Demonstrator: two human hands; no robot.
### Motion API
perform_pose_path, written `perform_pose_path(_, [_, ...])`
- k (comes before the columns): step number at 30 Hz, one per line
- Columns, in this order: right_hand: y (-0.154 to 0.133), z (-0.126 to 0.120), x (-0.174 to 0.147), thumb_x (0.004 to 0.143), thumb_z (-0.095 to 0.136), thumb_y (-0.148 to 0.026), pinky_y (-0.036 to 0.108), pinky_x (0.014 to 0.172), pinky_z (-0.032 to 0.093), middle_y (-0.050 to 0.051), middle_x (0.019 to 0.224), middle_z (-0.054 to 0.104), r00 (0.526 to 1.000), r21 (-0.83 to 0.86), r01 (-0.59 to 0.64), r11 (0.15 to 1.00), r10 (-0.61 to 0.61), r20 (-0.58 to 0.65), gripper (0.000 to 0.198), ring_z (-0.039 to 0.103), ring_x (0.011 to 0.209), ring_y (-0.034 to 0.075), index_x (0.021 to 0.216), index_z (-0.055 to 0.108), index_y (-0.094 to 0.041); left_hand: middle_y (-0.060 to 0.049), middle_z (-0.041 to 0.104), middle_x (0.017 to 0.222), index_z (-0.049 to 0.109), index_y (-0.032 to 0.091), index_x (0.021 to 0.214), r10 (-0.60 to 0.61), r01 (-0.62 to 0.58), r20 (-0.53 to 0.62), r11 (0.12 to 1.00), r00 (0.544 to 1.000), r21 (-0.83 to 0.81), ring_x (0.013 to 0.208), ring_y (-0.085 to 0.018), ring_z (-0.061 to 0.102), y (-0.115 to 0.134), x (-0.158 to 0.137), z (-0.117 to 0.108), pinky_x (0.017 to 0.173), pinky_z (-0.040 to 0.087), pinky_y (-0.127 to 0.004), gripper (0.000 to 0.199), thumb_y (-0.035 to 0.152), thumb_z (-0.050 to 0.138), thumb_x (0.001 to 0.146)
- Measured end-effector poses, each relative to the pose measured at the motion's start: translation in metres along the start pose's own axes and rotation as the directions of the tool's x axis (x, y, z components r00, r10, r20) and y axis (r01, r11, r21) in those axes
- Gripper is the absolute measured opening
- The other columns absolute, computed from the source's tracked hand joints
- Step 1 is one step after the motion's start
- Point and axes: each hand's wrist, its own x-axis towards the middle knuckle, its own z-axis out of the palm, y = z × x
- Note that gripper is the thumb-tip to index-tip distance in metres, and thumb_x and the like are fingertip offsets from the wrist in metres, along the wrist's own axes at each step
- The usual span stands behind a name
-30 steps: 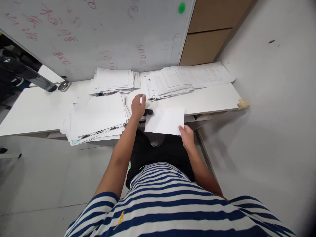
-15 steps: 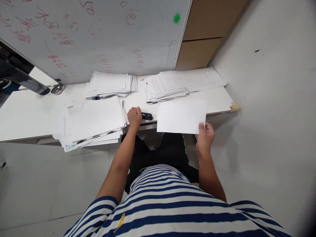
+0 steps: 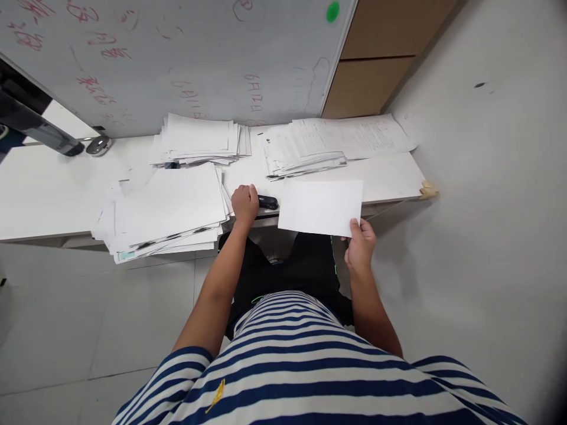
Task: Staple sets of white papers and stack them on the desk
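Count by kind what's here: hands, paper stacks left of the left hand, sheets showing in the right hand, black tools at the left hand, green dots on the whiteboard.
Hands: 2 (left hand, right hand)
Paper stacks: 2 (front stack, back stack)
White sheet: 1
Black tool: 1
Green dot: 1
Total: 7

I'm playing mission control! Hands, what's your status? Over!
Left hand closed on black stapler-like tool. Right hand pinching white paper near one corner. Paper pile close beside left hand.
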Motion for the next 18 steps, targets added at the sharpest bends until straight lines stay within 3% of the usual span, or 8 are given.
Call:
perform_pose_path(4, [0.007,0.005,-0.002,0.071,0.078,-0.048,0.020,0.041,0.037,-0.005,0.066,0.060,0.998,0.045,-0.047,0.998,0.045,0.046,0.036,0.045,0.049,0.007,0.085,0.067,-0.017,-0.007,0.058,0.077,0.047,0.023,0.068,0.009,-0.009,-0.014,1.000,1.000,-0.007,0.082,-0.022,0.056,-0.001,0.000,0.001,0.075,0.034,-0.036,0.039,0.033,0.032,0.103])
perform_pose_path(8, [0.019,0.005,-0.001,0.072,0.077,-0.050,0.020,0.041,0.037,-0.004,0.066,0.061,0.998,-0.015,-0.048,0.999,0.049,0.033,0.037,0.047,0.051,0.008,0.086,0.068,-0.017,-0.008,0.058,0.077,0.048,0.023,0.069,0.006,-0.006,-0.017,1.000,1.000,-0.013,0.081,-0.022,0.056,0.000,-0.001,0.000,0.075,0.035,-0.037,0.039,0.033,0.032,0.103])
perform_pose_path(12, [0.022,0.009,-0.004,0.070,0.080,-0.049,0.020,0.042,0.037,-0.004,0.066,0.061,0.989,0.033,-0.132,0.991,0.130,0.064,0.037,0.046,0.051,0.007,0.087,0.068,-0.018,-0.008,0.057,0.076,0.047,0.023,0.068,0.016,-0.016,0.001,1.000,1.000,-0.006,0.082,-0.023,0.056,0.001,-0.001,-0.001,0.075,0.035,-0.037,0.038,0.030,0.032,0.102])
perform_pose_path(15, [0.014,0.028,-0.003,0.067,0.082,-0.048,0.020,0.042,0.036,-0.003,0.070,0.063,0.975,0.094,-0.197,0.976,0.185,0.120,0.037,0.048,0.053,0.008,0.086,0.067,-0.019,-0.008,0.058,0.077,0.049,0.023,0.068,-0.005,0.005,0.008,1.000,1.000,0.004,0.082,-0.024,0.057,0.000,-0.001,0.000,0.075,0.035,-0.037,0.038,0.030,0.032,0.102])
perform_pose_path(18, [0.002,0.067,0.006,0.067,0.082,-0.048,0.021,0.042,0.039,-0.001,0.076,0.064,0.949,0.114,-0.240,0.964,0.208,0.236,0.037,0.050,0.055,0.009,0.085,0.065,-0.021,-0.009,0.060,0.079,0.053,0.022,0.069,-0.027,0.027,0.022,1.000,0.999,0.015,0.084,-0.025,0.058,-0.002,-0.001,0.003,0.075,0.036,-0.038,0.033,0.029,0.040,0.099])
